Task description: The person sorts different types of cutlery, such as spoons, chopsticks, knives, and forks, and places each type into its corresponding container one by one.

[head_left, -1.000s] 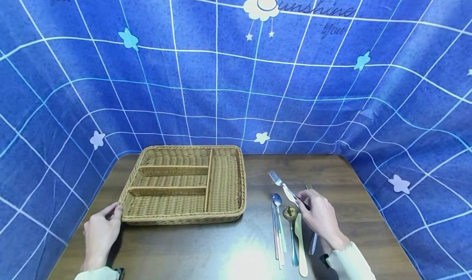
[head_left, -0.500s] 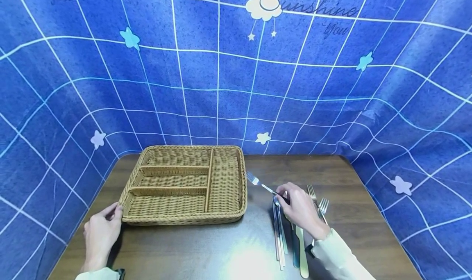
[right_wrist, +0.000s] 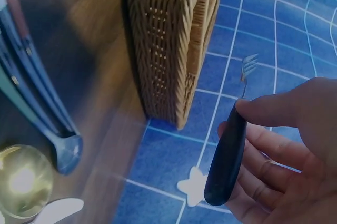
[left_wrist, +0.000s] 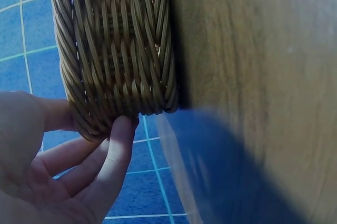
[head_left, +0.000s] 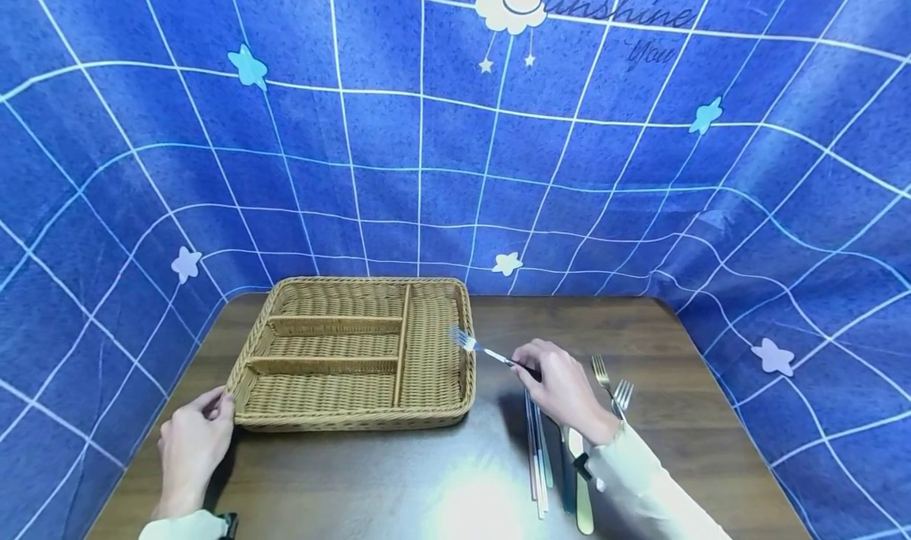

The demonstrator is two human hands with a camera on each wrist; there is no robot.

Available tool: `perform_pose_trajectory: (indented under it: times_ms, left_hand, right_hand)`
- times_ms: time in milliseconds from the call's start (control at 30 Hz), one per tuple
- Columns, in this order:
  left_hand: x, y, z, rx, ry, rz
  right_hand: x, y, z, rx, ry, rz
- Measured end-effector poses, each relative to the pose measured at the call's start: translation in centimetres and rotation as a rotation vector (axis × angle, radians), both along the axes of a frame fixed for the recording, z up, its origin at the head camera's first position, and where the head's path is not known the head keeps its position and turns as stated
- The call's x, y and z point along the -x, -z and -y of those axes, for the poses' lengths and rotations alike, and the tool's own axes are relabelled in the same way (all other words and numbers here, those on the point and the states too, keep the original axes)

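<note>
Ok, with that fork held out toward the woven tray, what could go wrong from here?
The fork in the right hand might snag: in the head view its tines overlap the right rim of the woven tray.
The right sleeve crosses in front of the pale-handled knife in that view, so it could brush it askew.
The left hand grips only the tray's near left corner; a bump on the other side might swivel it.
</note>
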State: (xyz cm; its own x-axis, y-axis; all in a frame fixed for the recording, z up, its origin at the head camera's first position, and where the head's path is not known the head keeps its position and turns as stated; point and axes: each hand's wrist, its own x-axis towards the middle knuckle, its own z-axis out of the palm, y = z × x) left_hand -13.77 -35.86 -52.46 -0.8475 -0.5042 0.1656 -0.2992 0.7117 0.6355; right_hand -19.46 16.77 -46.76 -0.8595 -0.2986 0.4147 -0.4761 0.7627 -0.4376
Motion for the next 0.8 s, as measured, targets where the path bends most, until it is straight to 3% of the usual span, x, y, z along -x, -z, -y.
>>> perform_pose_trajectory:
  times_ms: [567, 800]
  left_hand:
    - [-0.2, 0.0, 0.2, 0.036, 0.042, 0.046]
    - [0.0, -0.6, 0.2, 0.039, 0.026, 0.099]
  right_hand:
    - [1.1, -0.2, 3.5, -0.015, -0.105, 0.018]
    - [1.5, -0.9, 5.1, -0.019, -0.138, 0.002]
